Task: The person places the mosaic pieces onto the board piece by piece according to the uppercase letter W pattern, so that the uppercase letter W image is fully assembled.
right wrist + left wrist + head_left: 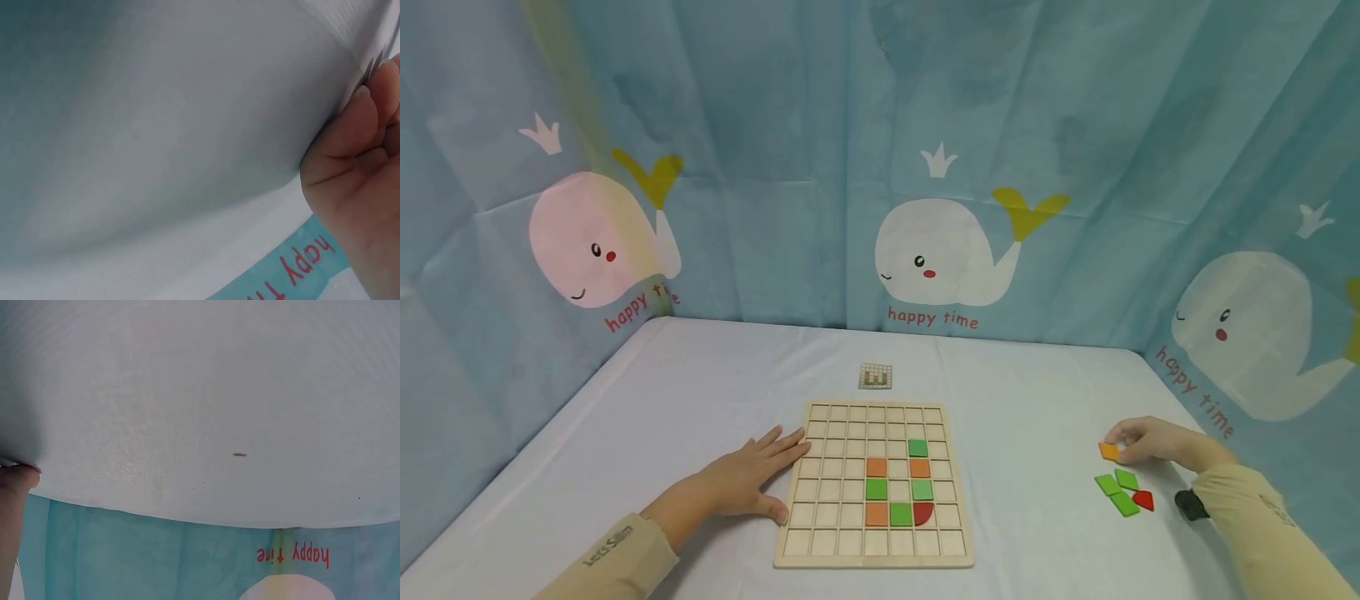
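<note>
A wooden grid board point(790, 546) lies on the table with several square orange and green tiles in its cells, plus a dark red tile point(923, 513) with one rounded corner. My left hand point(747, 478) lies flat with fingers spread, fingertips and thumb at the board's left edge. Off to the right, my right hand point(1157, 442) has its fingers curled and pinches an orange tile point(1108, 451) low over the table. Just nearer than that hand are several loose green tiles point(1123, 503) and a red tile point(1143, 499). The right wrist view shows the curled fingers point(350, 134), but no tile.
Behind the board lies a small card point(876, 376) printed with a grid pattern. A dark object point(1191, 505) sits beside the right sleeve, partly covered by it. The white table point(722, 358) is bordered by a blue curtain point(775, 250) with whale prints.
</note>
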